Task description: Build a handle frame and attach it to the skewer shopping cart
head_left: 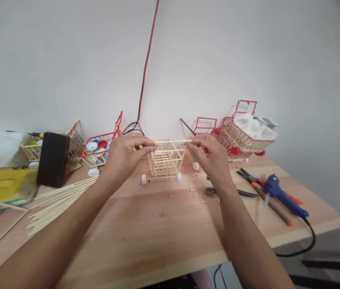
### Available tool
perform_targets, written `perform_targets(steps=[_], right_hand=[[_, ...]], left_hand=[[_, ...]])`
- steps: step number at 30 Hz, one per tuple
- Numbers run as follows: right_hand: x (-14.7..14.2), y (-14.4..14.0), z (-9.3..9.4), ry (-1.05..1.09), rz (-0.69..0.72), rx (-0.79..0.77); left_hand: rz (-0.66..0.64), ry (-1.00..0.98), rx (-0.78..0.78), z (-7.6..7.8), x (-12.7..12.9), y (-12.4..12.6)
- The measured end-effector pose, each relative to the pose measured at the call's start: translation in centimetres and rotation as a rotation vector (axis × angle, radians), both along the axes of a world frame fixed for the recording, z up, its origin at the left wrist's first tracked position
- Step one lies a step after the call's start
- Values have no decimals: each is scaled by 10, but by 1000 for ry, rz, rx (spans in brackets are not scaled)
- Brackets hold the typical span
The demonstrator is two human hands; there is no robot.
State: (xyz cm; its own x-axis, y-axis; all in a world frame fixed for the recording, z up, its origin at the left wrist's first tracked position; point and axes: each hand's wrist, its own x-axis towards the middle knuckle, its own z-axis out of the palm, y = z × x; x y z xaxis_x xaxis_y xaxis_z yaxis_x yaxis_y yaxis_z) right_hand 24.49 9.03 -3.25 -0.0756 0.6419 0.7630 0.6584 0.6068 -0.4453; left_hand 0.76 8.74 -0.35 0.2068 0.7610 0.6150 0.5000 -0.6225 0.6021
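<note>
A miniature shopping cart (166, 162) built of thin wooden sticks stands mid-table on white wheels. Across its top edge lies a wooden stick (171, 141), whose two ends I pinch. My left hand (132, 150) grips the left end between thumb and index finger, and my right hand (209, 150) does the same at the right end. Whether the stick touches the cart's frame or hovers just over it I cannot tell. Behind each hand, parts of other small carts are hidden.
Right: blue glue gun (284, 196), pliers (263, 196), cart with white tissue (248, 132). Left: cart of bottle caps (96, 150), phone (52, 159), bundle of sticks (58, 200), yellow packet (4, 186). Stick scraps (192, 190) lie beside the middle cart. A red-and-black cable (146, 64) hangs down the wall.
</note>
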Motion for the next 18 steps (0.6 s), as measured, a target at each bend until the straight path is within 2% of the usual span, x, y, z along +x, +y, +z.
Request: perform_targets(steps=[18], right_hand=[[-1,1,-1,-1,17,20]], left_hand=[[7,-2,6,-2,-1,1]])
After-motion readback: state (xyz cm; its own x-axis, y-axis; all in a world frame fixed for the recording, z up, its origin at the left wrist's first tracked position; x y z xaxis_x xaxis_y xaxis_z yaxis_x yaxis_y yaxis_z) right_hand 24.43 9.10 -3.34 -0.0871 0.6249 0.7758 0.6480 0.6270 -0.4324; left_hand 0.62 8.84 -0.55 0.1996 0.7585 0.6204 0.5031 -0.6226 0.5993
